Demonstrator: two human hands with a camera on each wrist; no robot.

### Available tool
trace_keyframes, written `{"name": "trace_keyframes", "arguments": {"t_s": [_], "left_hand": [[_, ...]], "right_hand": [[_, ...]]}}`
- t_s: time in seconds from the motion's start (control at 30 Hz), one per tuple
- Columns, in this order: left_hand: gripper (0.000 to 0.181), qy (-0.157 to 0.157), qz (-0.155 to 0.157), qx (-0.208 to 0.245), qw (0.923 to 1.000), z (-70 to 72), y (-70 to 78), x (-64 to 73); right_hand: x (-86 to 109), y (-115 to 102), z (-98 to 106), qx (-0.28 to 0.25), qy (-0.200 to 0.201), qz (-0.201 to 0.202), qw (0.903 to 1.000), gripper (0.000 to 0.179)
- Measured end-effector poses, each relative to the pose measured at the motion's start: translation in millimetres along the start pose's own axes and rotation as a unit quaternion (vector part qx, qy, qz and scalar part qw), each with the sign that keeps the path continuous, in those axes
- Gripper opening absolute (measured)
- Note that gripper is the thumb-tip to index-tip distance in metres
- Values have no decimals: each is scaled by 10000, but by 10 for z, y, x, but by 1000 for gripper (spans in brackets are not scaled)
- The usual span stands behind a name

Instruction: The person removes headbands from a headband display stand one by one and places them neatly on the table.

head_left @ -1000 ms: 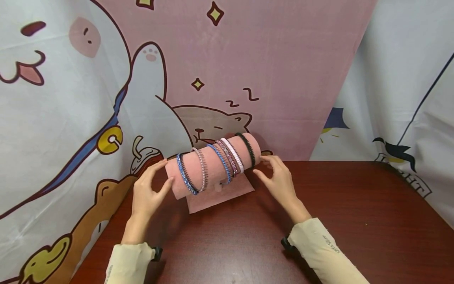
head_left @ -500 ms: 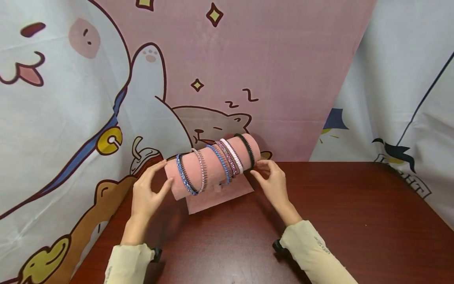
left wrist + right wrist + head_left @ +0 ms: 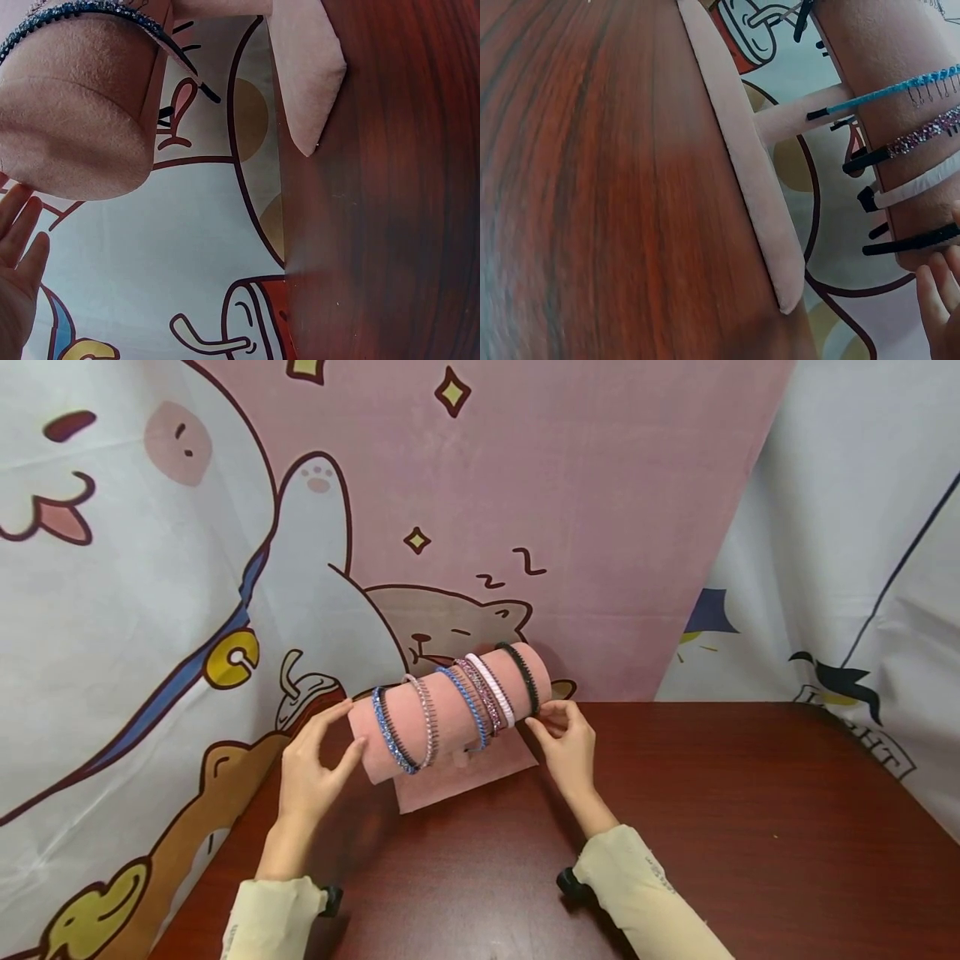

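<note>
In the head view, a pink padded headband stand (image 3: 450, 718) carries several toothed headbands on its tilted roll. At the roll's left end, my left hand (image 3: 311, 768) holds the edge between thumb and fingers, near a glittery blue headband (image 3: 390, 727). Toward the other end sits a black headband (image 3: 522, 675), beside a white headband (image 3: 491, 689). My right hand (image 3: 568, 747) pinches the black headband at its lower front part. The right wrist view has fingertips (image 3: 928, 289) close against that black headband (image 3: 915, 242); most of that hand is cut off by the frame.
The stand's flat pink base (image 3: 457, 785) rests on a dark red-brown wooden table (image 3: 712, 810). Behind it hangs a cartoon-printed cloth (image 3: 600, 527), close to the roll. More headbands, including a light blue headband (image 3: 885, 96), circle the middle of the roll.
My right hand has moved left and inward from beside the roll's right end, its thumb and fingers drawing together at the black headband. My left hand and the stand stay almost still.
</note>
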State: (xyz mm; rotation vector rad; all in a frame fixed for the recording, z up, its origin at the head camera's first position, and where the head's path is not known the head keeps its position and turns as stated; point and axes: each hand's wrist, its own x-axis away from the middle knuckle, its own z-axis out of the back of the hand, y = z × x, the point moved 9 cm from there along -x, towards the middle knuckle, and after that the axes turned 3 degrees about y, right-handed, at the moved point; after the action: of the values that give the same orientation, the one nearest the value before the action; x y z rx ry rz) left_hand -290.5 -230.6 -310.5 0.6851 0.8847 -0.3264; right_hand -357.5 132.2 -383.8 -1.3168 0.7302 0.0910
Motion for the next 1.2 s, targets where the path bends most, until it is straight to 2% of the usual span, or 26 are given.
{"name": "trace_keyframes", "arguments": {"t_s": [0.2, 0.5, 1.2], "left_hand": [[51, -3, 14, 7, 10000, -4, 11, 3], [51, -55, 28, 17, 10000, -18, 15, -3], [50, -41, 40, -31, 10000, 2, 16, -9]], "right_hand": [[30, 43, -10, -74, 240, -142, 9996, 28], [46, 126, -26, -135, 329, -298, 9989, 24], [52, 108, -23, 5, 524, -98, 9986, 19]]}}
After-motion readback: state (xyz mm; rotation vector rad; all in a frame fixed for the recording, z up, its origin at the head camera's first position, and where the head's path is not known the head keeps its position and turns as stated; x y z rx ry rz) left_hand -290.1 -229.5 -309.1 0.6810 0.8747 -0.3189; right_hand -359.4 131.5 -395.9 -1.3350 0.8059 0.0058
